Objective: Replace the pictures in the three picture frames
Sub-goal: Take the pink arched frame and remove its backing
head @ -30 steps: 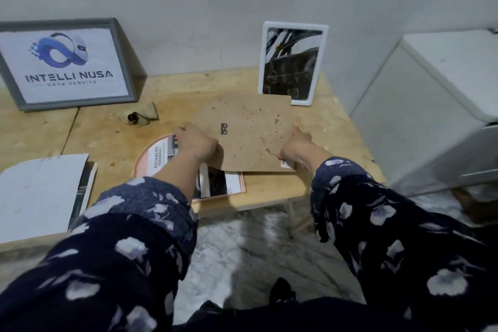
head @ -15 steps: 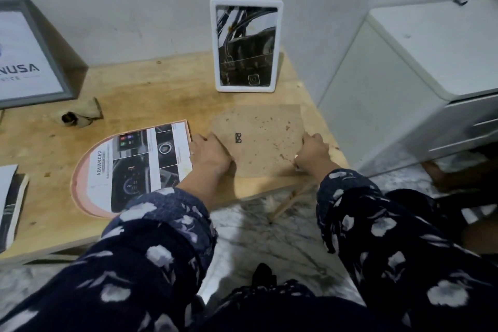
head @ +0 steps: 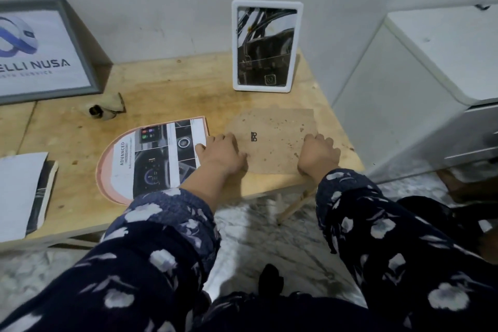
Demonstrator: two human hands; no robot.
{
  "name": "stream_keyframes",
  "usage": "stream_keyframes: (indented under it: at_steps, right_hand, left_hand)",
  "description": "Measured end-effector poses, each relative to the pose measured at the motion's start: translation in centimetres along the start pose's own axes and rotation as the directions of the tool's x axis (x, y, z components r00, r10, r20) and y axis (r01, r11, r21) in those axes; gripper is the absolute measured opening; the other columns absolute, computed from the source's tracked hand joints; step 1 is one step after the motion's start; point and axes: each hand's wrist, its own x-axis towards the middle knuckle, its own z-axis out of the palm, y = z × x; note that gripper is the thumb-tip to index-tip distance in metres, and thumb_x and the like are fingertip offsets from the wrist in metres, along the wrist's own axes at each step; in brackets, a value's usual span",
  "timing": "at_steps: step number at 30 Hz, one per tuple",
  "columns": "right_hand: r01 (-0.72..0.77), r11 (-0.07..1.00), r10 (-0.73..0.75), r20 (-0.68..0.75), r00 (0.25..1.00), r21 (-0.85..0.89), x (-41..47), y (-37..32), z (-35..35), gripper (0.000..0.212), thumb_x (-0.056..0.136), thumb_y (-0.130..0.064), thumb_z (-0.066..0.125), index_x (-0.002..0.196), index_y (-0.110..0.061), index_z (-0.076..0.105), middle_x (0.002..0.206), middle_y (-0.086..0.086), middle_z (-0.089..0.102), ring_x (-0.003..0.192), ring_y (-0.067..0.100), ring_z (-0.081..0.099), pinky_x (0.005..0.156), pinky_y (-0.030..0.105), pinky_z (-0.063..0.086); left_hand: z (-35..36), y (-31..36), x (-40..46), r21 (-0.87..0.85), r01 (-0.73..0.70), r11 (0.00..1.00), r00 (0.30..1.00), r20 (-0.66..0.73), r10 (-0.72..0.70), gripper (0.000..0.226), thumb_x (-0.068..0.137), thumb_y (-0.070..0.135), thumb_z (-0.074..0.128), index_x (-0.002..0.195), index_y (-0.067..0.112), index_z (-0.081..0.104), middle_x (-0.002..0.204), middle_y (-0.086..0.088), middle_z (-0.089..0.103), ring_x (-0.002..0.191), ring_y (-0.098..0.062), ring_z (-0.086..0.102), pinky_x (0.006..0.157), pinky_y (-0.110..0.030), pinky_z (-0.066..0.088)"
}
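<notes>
Both hands are sitting on the brown backing board (head: 272, 140), which is lying flat on the wooden table (head: 167, 97) near its right front corner. The left hand (head: 222, 153) is gripping the board's left edge with fingers curled over it, and the right hand (head: 318, 155) is doing the same at the right edge, knuckles bunched together; whether either one is pinching the edge or just pressing down on it, I can't tell. At 9 o'clock from the board, just beside the left hand, the pink arch-shaped frame (head: 107, 170) is lying flat with a car brochure print (head: 159, 156) on top of it. At 12 o'clock, the white frame (head: 265, 46) holding a dark car-interior photo is standing upright against the wall. Way over at 10 o'clock, the grey frame (head: 78, 46) with a logo print is leaning on the wall, and a small crumpled scrap (head: 106, 109) is lying in front of it. At far 9 o'clock, a stack of papers (head: 21, 191) is resting at the table's edge.
</notes>
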Motion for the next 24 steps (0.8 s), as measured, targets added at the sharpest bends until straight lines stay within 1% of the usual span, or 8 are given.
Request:
stream_keyframes:
  at_steps: [3,7,10,12,15,19,21,24]
  right_hand:
    - [0.083,0.995,-0.079,-0.063,0.995,0.059,-1.5,-2.5,0.7,0.047,0.084,-0.012,0.049,0.130,-0.016,0.041,0.130,0.010,0.045,0.123,0.031,0.038,0.099,0.043,0.034]
    - [0.217,0.969,-0.215,-0.034,0.976,0.120,-3.3,-7.5,0.7,0.051,0.084,-0.011,0.046,0.134,-0.018,0.041,0.133,0.010,0.043,0.123,0.031,0.036,0.099,0.043,0.035]
    - [0.291,0.940,-0.292,-0.019,0.956,0.177,-4.7,-11.7,1.1,0.047,0.088,-0.019,0.048,0.135,-0.020,0.043,0.136,0.007,0.041,0.127,0.030,0.033,0.104,0.042,0.035]
    - [0.331,0.919,-0.336,-0.014,0.942,0.215,-5.6,-14.0,1.8,0.047,0.090,-0.027,0.052,0.136,-0.021,0.045,0.140,0.006,0.040,0.132,0.029,0.030,0.107,0.045,0.033]
    - [0.387,0.908,-0.390,-0.014,0.921,0.159,-6.6,-16.0,2.9,0.052,0.089,-0.041,0.056,0.136,-0.020,0.046,0.143,0.008,0.036,0.133,0.029,0.027,0.107,0.047,0.033]
    - [0.350,0.934,-0.347,-0.052,0.936,0.072,-7.3,-17.4,3.8,0.063,0.084,-0.055,0.059,0.132,-0.016,0.048,0.139,0.009,0.034,0.126,0.029,0.030,0.100,0.044,0.035]
    - [0.322,0.943,-0.319,-0.052,0.946,0.078,-7.5,-17.9,4.2,0.063,0.082,-0.055,0.062,0.130,-0.017,0.050,0.139,0.010,0.033,0.126,0.029,0.029,0.100,0.044,0.034]
    - [0.296,0.948,-0.293,-0.043,0.955,0.119,-7.5,-18.6,4.5,0.061,0.081,-0.048,0.066,0.131,-0.018,0.049,0.141,0.010,0.029,0.127,0.031,0.027,0.102,0.045,0.033]
  left_hand:
    - [-1.1,-3.0,-0.9,-0.043,0.059,0.997,0.994,-0.085,-0.063,0.054,0.096,0.041,0.047,0.143,0.018,0.035,0.145,-0.008,0.039,0.135,-0.029,0.031,0.108,-0.046,0.027]
    - [-2.7,-8.1,-2.0,-0.062,0.201,0.978,0.971,-0.118,-0.208,0.058,0.096,0.041,0.047,0.146,0.016,0.032,0.150,-0.011,0.032,0.138,-0.030,0.028,0.108,-0.047,0.029]
    - [-3.7,-11.6,-3.2,-0.097,0.282,0.955,0.949,-0.119,-0.292,0.061,0.095,0.041,0.052,0.145,0.015,0.031,0.152,-0.012,0.028,0.140,-0.031,0.025,0.109,-0.048,0.028]
    - [-4.2,-13.7,-3.9,-0.102,0.321,0.941,0.935,-0.120,-0.332,0.065,0.093,0.043,0.055,0.145,0.014,0.030,0.152,-0.012,0.028,0.140,-0.032,0.025,0.109,-0.047,0.030]
    - [-4.4,-16.3,-4.6,-0.083,0.359,0.930,0.922,-0.122,-0.367,0.069,0.090,0.045,0.060,0.144,0.013,0.031,0.151,-0.012,0.029,0.139,-0.030,0.026,0.109,-0.045,0.031]
    - [-4.0,-18.8,-4.9,-0.079,0.380,0.922,0.919,-0.081,-0.385,0.072,0.085,0.048,0.066,0.139,0.011,0.035,0.145,-0.012,0.034,0.133,-0.030,0.030,0.102,-0.044,0.037]
    - [-3.7,-19.4,-4.9,-0.072,0.368,0.927,0.925,-0.068,-0.373,0.073,0.083,0.048,0.068,0.138,0.011,0.037,0.142,-0.012,0.036,0.131,-0.030,0.033,0.101,-0.044,0.039]
    - [-3.5,-19.8,-5.0,-0.070,0.346,0.936,0.932,-0.087,-0.352,0.074,0.082,0.048,0.069,0.137,0.011,0.037,0.141,-0.011,0.036,0.131,-0.029,0.033,0.100,-0.043,0.039]
